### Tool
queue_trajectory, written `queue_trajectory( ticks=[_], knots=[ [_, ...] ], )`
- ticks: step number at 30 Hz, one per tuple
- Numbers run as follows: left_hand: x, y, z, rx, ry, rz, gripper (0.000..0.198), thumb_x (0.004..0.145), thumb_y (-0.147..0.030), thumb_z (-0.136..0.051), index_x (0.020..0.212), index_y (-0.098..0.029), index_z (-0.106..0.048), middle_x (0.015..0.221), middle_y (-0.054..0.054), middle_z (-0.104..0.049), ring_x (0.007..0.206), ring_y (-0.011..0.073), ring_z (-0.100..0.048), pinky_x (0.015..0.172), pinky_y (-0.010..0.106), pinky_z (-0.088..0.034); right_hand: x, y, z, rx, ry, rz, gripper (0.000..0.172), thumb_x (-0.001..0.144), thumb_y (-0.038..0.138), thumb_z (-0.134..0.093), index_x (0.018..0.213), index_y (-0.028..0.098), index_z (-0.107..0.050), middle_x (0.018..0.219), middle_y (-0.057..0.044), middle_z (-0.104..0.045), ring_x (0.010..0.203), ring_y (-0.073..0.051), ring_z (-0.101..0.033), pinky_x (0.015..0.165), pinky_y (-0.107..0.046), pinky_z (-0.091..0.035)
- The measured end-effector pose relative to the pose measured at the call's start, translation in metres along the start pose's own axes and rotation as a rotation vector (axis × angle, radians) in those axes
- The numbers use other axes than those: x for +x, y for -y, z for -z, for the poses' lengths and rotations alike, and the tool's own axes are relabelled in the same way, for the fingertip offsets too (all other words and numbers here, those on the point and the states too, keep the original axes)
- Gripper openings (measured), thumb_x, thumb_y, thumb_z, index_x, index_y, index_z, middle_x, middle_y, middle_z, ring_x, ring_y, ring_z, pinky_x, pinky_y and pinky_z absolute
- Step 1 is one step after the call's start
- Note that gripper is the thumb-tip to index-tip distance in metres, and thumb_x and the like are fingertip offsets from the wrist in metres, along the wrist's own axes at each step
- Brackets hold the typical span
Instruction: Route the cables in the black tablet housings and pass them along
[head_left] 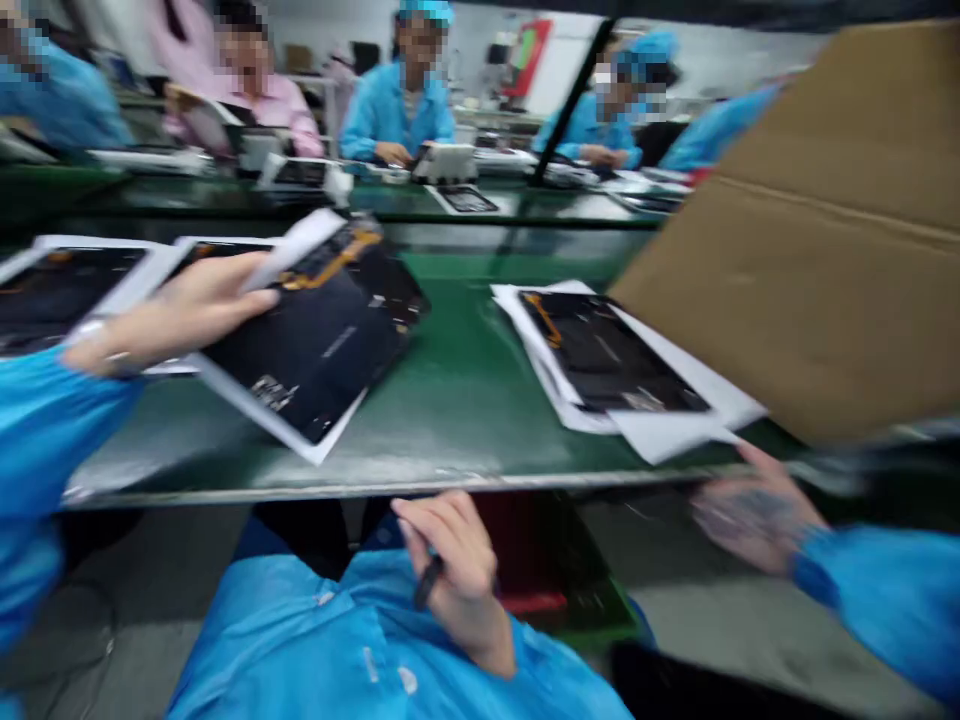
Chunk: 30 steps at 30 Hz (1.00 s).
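My left hand (191,305), with a bracelet at the wrist, is closed on the upper left edge of a black tablet panel assembly (315,340). An orange flex cable (330,262) runs along the panel's top. White paper shows behind it and under my fingers. The panel is tilted above the green bench. My right hand (454,550) is just below the bench edge, over my lap, with a dark band at its wrist. Its fingers are loosely bent and nothing shows in them. Another black panel (611,350) lies on white sheets (675,430) to the right.
A co-worker's hand (757,510) reaches in from the right, near the sheets. Large brown cardboard (817,230) leans at the right. More panels (75,290) on paper lie at the left. The bench edge (465,488) crosses in front of me. Several people sit opposite.
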<state>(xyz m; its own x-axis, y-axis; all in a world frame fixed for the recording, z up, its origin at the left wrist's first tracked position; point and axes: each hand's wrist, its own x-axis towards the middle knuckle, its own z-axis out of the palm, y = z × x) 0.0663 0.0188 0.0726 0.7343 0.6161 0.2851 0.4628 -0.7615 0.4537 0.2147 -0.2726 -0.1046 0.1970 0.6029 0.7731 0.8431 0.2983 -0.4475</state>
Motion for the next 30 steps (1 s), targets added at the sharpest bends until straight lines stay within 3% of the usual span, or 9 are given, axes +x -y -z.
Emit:
queue_trajectory(
  ticks=[3, 6, 8, 13, 18, 21, 23, 26, 30],
  knots=[
    [0.023, -0.011, 0.023, 0.109, -0.007, -0.119, 0.049, 0.085, -0.029, -0.054, 0.129, -0.009, -0.062, 0.122, 0.004, -0.070, 0.119, 0.0252, -0.065, 0.110, 0.044, -0.046, 0.021, -0.014, 0.013, -0.070, -0.024, 0.094, 0.027, 0.089, 0.001, -0.062, 0.107, 0.020, -0.067, 0.087, -0.004, -0.075, 0.077, -0.016, -0.065, 0.073, -0.032, -0.050],
    [0.035, 0.006, 0.057, 0.166, -0.177, -0.029, 0.038, 0.089, -0.022, -0.041, 0.111, -0.002, -0.066, 0.133, 0.004, -0.065, 0.130, 0.0241, -0.057, 0.110, 0.042, -0.043, 0.048, -0.038, 0.021, -0.170, -0.034, 0.107, 0.017, 0.092, 0.010, -0.063, 0.103, 0.021, -0.069, 0.088, -0.005, -0.074, 0.075, -0.018, -0.065, 0.075, -0.034, -0.049],
    [0.032, 0.025, 0.081, 0.107, -0.284, 0.080, 0.052, 0.091, -0.028, -0.024, 0.101, 0.004, -0.063, 0.138, 0.003, -0.060, 0.131, 0.0225, -0.053, 0.104, 0.033, -0.043, 0.061, -0.053, 0.021, -0.208, 0.006, 0.093, 0.011, 0.096, 0.018, -0.059, 0.102, 0.020, -0.068, 0.088, -0.005, -0.073, 0.074, -0.018, -0.062, 0.074, -0.033, -0.047],
    [0.014, 0.072, 0.098, 0.082, -0.283, 0.280, 0.068, 0.089, -0.038, -0.020, 0.105, 0.017, -0.058, 0.113, 0.014, -0.069, 0.091, 0.0124, -0.070, 0.077, 0.019, -0.050, 0.063, -0.068, 0.013, -0.382, 0.153, 0.170, 0.023, 0.103, 0.029, -0.048, 0.101, 0.017, -0.067, 0.081, -0.004, -0.068, 0.075, -0.019, -0.058, 0.067, -0.032, -0.042],
    [0.000, 0.096, 0.069, 0.166, -0.218, 0.267, 0.068, 0.088, -0.048, -0.031, 0.100, 0.009, -0.066, 0.086, 0.004, -0.075, 0.074, 0.0115, -0.072, 0.073, 0.020, -0.053, 0.061, -0.063, 0.010, -0.403, 0.118, 0.144, 0.028, 0.104, 0.028, -0.043, 0.092, 0.018, -0.065, 0.077, -0.003, -0.064, 0.072, -0.018, -0.055, 0.068, -0.032, -0.040],
    [-0.001, 0.100, 0.056, 0.241, -0.320, 0.246, 0.056, 0.088, -0.044, -0.044, 0.114, 0.002, -0.066, 0.112, 0.012, -0.075, 0.107, 0.0235, -0.071, 0.097, 0.035, -0.055, 0.062, -0.061, 0.011, -0.389, 0.105, 0.137, 0.027, 0.104, 0.027, -0.043, 0.091, 0.018, -0.065, 0.077, -0.003, -0.064, 0.072, -0.018, -0.055, 0.068, -0.031, -0.039],
    [-0.010, 0.094, 0.043, 0.290, -0.415, 0.209, 0.057, 0.088, -0.038, -0.051, 0.131, -0.002, -0.058, 0.143, 0.021, -0.058, 0.139, 0.0317, -0.049, 0.118, 0.050, -0.038, 0.062, -0.061, 0.012, -0.380, 0.102, 0.133, 0.027, 0.104, 0.027, -0.043, 0.091, 0.018, -0.065, 0.077, -0.003, -0.064, 0.072, -0.017, -0.055, 0.068, -0.031, -0.039],
    [-0.052, 0.071, 0.001, 0.335, -0.428, 0.110, 0.058, 0.093, -0.035, -0.047, 0.146, -0.011, -0.047, 0.162, 0.016, -0.034, 0.156, 0.0308, -0.019, 0.129, 0.056, -0.016, 0.062, -0.059, 0.011, -0.373, 0.095, 0.135, 0.027, 0.105, 0.026, -0.043, 0.091, 0.018, -0.065, 0.077, -0.003, -0.064, 0.072, -0.017, -0.054, 0.069, -0.030, -0.038],
    [-0.146, 0.023, -0.086, 0.349, -0.210, 0.050, 0.045, 0.101, -0.034, -0.033, 0.141, -0.028, -0.053, 0.150, 0.008, -0.054, 0.145, 0.0266, -0.045, 0.123, 0.055, -0.036, 0.058, -0.057, 0.008, -0.415, 0.049, 0.133, 0.027, 0.103, 0.024, -0.047, 0.085, 0.018, -0.065, 0.072, -0.002, -0.063, 0.069, -0.017, -0.052, 0.066, -0.030, -0.036]
  ],
)
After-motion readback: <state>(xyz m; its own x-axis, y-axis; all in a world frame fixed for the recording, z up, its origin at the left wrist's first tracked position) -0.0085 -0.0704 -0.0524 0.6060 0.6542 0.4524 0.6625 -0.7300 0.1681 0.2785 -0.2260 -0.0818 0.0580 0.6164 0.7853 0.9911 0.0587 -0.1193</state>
